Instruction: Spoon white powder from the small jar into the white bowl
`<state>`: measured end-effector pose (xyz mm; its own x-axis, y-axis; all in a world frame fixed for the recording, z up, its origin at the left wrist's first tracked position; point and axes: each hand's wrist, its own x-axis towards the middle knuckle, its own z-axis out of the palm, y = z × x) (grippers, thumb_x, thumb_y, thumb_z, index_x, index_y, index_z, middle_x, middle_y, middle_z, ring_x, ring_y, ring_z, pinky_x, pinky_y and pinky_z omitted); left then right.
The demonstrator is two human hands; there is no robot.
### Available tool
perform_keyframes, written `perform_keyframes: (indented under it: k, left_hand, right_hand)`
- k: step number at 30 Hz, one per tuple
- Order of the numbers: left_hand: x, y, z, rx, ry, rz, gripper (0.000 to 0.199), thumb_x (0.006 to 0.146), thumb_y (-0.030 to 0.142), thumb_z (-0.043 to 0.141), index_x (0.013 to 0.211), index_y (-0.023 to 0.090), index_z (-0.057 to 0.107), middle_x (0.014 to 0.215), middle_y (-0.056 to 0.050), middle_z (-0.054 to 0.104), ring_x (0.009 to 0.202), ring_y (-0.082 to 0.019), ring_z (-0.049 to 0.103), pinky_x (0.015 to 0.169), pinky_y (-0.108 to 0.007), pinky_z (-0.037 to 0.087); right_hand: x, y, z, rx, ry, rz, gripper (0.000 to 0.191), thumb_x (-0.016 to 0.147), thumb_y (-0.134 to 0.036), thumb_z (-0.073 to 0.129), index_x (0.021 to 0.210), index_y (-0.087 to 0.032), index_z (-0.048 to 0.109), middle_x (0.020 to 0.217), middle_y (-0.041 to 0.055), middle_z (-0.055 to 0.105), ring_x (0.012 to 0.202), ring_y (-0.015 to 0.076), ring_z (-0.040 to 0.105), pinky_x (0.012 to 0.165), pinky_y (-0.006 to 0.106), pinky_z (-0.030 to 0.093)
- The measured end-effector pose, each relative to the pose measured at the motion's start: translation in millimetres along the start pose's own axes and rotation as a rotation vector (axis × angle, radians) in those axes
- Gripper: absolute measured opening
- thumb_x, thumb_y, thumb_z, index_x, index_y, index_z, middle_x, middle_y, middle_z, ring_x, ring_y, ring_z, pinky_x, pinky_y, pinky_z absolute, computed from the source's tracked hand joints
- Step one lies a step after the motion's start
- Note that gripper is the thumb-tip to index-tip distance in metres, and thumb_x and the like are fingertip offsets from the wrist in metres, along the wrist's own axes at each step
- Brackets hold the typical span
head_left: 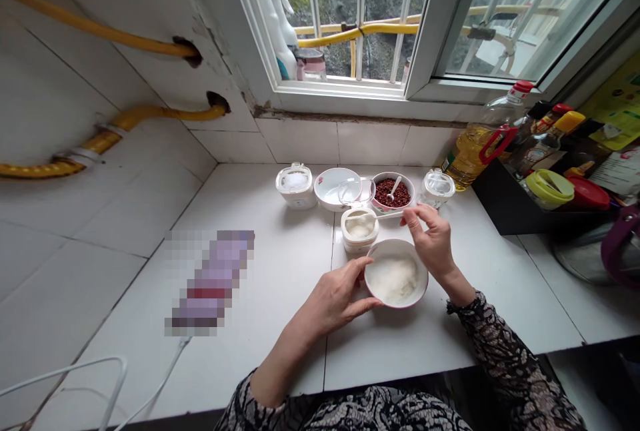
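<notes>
My left hand [334,298] grips the left rim of a white bowl [423,284], thumb and fingers on either side. White granular stuff [397,278], like sugar or salt, lies heaped inside it. In my right hand [431,238] a thin white spoon [390,215] is pinched between thumb and fingers, above the bowl's far right side. The spoon reaches left into an open white jar [360,244] holding white granules. A clear lid [357,191] is raised behind this jar.
Along the wall stand another lidded jar [296,199], a white bowl [330,199], a bowl of dark red beans [384,194] with a spoon, and a clear-lidded jar [439,184]. An oil bottle [470,151] and black condiment box [500,198] are right. A blurred-out device [215,278] with a cable lies left.
</notes>
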<state>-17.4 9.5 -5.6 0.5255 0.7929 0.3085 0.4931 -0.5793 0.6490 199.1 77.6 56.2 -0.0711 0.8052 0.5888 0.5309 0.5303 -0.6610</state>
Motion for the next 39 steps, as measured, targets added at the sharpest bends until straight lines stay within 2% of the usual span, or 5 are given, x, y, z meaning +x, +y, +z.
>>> perform_keyframes:
  k: [4,7,12,26,39]
  left_hand:
    - [0,0,-0.1,-0.014,-0.005,-0.013,0.057,0.094,0.058,0.058,0.133,0.020,0.043,0.096,-0.006,0.068,0.076,-0.021,0.069,0.068,-0.035,0.059]
    - [0,0,0.0,-0.023,-0.014,-0.014,0.057,0.093,0.057,0.059,0.133,0.020,0.043,0.098,-0.006,0.068,0.077,-0.021,0.070,0.070,-0.035,0.059]
    - [0,0,0.2,-0.036,0.014,0.010,0.055,0.095,0.057,0.057,0.133,0.020,0.043,0.104,-0.008,0.068,0.081,-0.022,0.071,0.070,-0.036,0.061]
    - [0,2,-2.4,0.008,0.010,0.034,0.055,0.096,0.059,0.054,0.132,0.020,0.041,0.101,-0.007,0.067,0.073,-0.019,0.068,0.065,-0.032,0.058]
    - [0,2,-3.1,0.012,0.017,0.049,0.055,0.097,0.060,0.051,0.133,0.019,0.040,0.104,-0.009,0.067,0.076,-0.020,0.069,0.065,-0.033,0.060]
  right_hand:
    - [-5,-4,1,-0.232,-0.071,-0.328,0.018,0.097,-0.024,0.057,0.083,-0.024,0.068,0.077,0.0005,0.076,0.077,0.0193,0.069,0.108,0.048,0.038]
    - [-7,-6,-5,-0.261,0.013,-0.389,0.016,0.096,-0.021,0.056,0.087,-0.025,0.068,0.080,0.0006,0.076,0.080,0.0209,0.071,0.109,0.050,0.037]
    - [-8,-8,-18,-0.208,0.050,-0.325,0.021,0.096,-0.020,0.052,0.078,-0.024,0.061,0.071,0.0009,0.071,0.067,0.0191,0.067,0.097,0.048,0.048]
    - [-19,6,-22,-0.086,-0.396,-0.305,0.029,0.093,-0.016,0.050,0.065,-0.023,0.047,0.056,-0.0057,0.053,0.051,0.0108,0.046,0.093,0.039,0.050]
    - [-22,12,-23,0.105,-0.358,0.039,0.034,0.093,-0.025,0.052,0.060,-0.021,0.052,0.055,-0.0052,0.050,0.055,0.0117,0.047,0.098,0.041,0.051]
